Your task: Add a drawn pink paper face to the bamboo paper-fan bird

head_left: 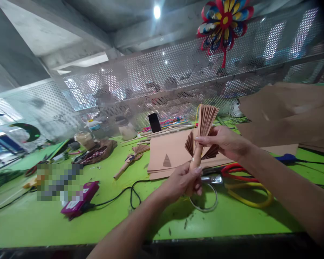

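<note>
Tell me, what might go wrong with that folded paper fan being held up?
1. The right hand only pinches the pleated brown paper fan; its folds might spring apart or tear.
2. The left hand grips the thin rolled brown paper stick, which could bend.
3. The red-and-yellow-handled scissors lie just beneath; a lowered wrist may catch them.

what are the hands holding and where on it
A pleated brown paper fan: the left hand holds its handle at the lower end, and the right hand pinches the pleats' base.
</note>
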Available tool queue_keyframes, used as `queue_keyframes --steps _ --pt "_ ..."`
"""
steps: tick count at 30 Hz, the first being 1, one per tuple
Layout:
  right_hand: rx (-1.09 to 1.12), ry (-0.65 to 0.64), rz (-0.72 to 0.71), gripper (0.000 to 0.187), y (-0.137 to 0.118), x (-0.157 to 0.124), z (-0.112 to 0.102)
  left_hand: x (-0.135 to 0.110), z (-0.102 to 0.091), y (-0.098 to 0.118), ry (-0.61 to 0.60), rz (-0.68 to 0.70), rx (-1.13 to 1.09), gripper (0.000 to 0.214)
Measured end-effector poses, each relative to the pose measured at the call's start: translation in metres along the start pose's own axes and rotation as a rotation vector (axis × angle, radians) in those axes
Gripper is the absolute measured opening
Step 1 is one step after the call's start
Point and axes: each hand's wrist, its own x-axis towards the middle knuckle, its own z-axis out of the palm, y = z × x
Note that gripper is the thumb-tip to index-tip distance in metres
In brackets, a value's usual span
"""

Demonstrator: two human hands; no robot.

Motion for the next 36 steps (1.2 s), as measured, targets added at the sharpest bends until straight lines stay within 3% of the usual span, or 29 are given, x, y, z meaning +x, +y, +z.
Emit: queue_keyframes --steps 10,17,21,36 --pt "0.054 0.015 0.024 0.022 0.005 0.005 0.0 0.007 0.004 -0.009 0.093 0.023 -0.029 0.041" --pt "0.129 0.013 -0.087 0.029 0.008 0.003 0.004 0.009 0.001 -0.007 0.152 0.068 -0.154 0.04" --pt "0.053 0.011 -0.084 0.03 0.017 -0.002 0.003 0.01 -0.003 -0.006 0.192 0.101 -0.239 0.041" --pt "-0.216 0.213 -0.275 0.025 0.026 -0.007 0.01 0.01 -0.006 -0.011 0.105 0.123 -0.288 0.035"
